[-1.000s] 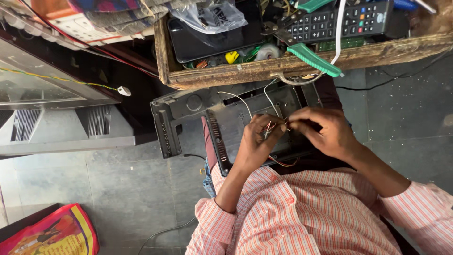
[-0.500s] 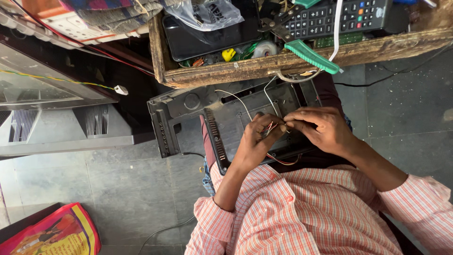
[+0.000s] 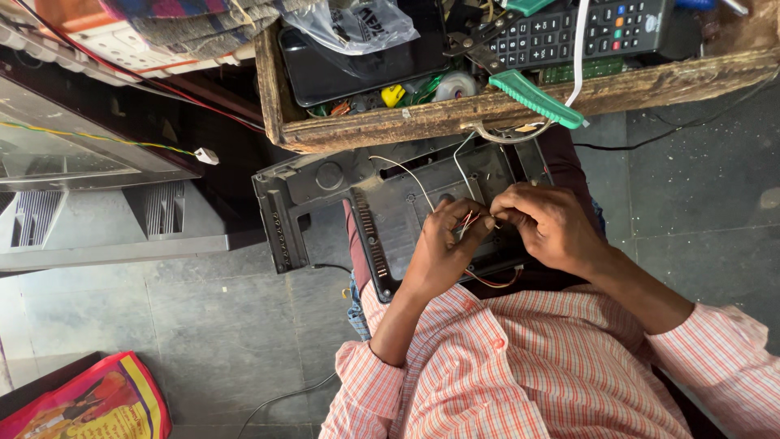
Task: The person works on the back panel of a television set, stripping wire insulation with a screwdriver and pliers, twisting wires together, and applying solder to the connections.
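Both hands work over a dark plastic back cover (image 3: 325, 191) that rests across the person's lap, inner side up. The left hand (image 3: 443, 252) has its fingers curled and pressed together, pinching a small bundle of thin red and pale wires (image 3: 465, 221) at the fingertips. The right hand (image 3: 552, 223) meets it from the opposite side, thumb and forefinger closed on the same wires; the two sets of fingertips are touching or just beside each other. A loose loop of the wires hangs below the hands, against the cover. Two thin white leads (image 3: 406, 169) run from the hands up toward the far edge of the cover.

Just beyond the cover stands a worn wooden tray (image 3: 390, 130). Inside it lie a remote control (image 3: 581, 28), pliers with green handles (image 3: 532, 93) resting over the tray rim, and a clear plastic bag (image 3: 357, 24). A grey tiled floor (image 3: 146, 325) surrounds the work area. A red printed bag (image 3: 89, 406) lies on the floor, well apart from the hands.
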